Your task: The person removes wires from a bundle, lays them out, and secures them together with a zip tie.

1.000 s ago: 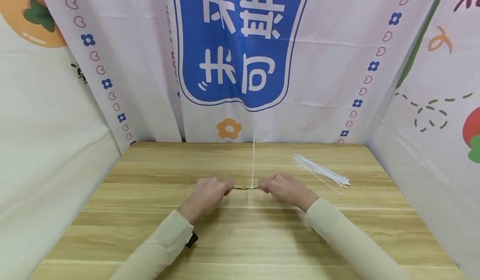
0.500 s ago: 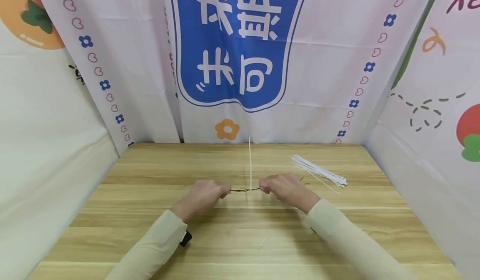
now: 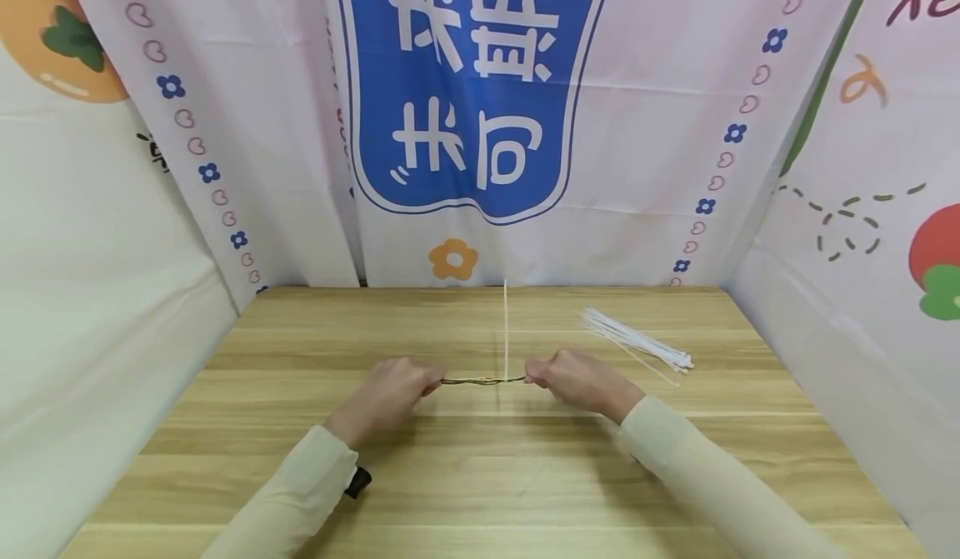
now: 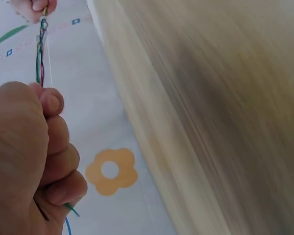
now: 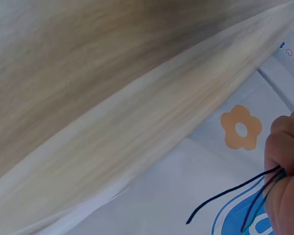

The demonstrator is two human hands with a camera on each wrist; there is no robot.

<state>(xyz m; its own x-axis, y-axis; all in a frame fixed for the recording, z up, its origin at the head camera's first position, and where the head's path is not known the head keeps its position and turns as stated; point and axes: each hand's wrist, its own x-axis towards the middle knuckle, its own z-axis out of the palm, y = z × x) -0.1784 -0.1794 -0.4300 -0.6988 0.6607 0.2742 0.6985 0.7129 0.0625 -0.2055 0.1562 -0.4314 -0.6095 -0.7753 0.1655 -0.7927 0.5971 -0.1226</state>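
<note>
A thin bundle of coloured wires (image 3: 476, 381) stretches between my hands above the middle of the table. My left hand (image 3: 390, 392) grips its left end with curled fingers. The right end is pinched in my right hand (image 3: 577, 381). A white cable tie (image 3: 506, 330) loops round the bundle near the right hand, its long tail standing straight up. In the left wrist view, green, red and dark wires (image 4: 40, 58) run from the left fist to the other hand. Loose wire ends (image 5: 230, 190) stick out of the right fist in the right wrist view.
A pile of white cable ties (image 3: 637, 338) lies on the wooden table (image 3: 480, 484) at the back right. Printed cloth (image 3: 637, 151) hangs behind the table and along both sides. A black object (image 3: 358, 482) shows under the left cuff.
My left hand has moved to the left and slightly nearer, so a longer stretch of wire shows between the hands. The right hand has shifted slightly right. Both keep their hold.
</note>
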